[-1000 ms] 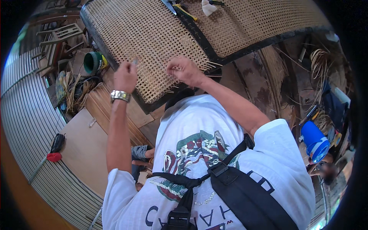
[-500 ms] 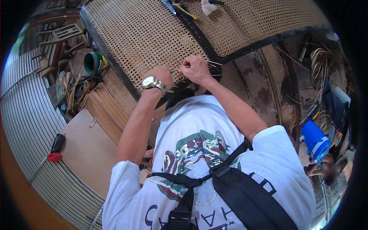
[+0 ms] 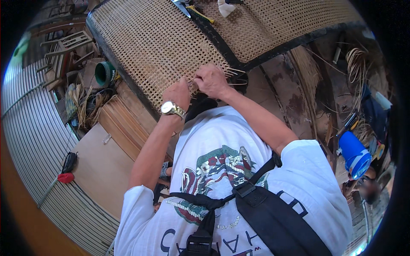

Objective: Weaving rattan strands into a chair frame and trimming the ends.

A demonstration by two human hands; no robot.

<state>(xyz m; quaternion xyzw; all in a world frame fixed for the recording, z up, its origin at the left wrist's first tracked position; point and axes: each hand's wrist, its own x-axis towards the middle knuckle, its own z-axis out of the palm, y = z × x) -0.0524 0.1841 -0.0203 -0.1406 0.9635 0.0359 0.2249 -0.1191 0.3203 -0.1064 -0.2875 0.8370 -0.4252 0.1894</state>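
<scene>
A woven cane panel [image 3: 158, 51] in a black frame [image 3: 226, 51] stretches out before me, with loose cane strands [image 3: 232, 71] sticking out along its near edge. At that edge my left hand [image 3: 177, 93], watch on its wrist, is closed in a pinch on a thin cane strand. Just right of it, a little farther up the panel, my right hand [image 3: 212, 81] has its fingers curled tight around a strand too. Only a narrow gap separates the hands. My knuckles hide most of the fingertips and what lies under them.
Shears [image 3: 181, 7] and a yellow-handled tool [image 3: 203, 15] lie on the panel's far part, near a whitish piece [image 3: 226, 8]. Left are a green bucket [image 3: 104, 74], wooden boards [image 3: 121, 121] and a plywood sheet [image 3: 100, 166]. A blue bucket [image 3: 354, 153] and coiled cane [image 3: 355, 66] are right.
My right hand has shifted slightly left and nearer to me, toward the left hand. The left hand has turned, its fingers now pointing up toward the panel. The view has moved slightly.
</scene>
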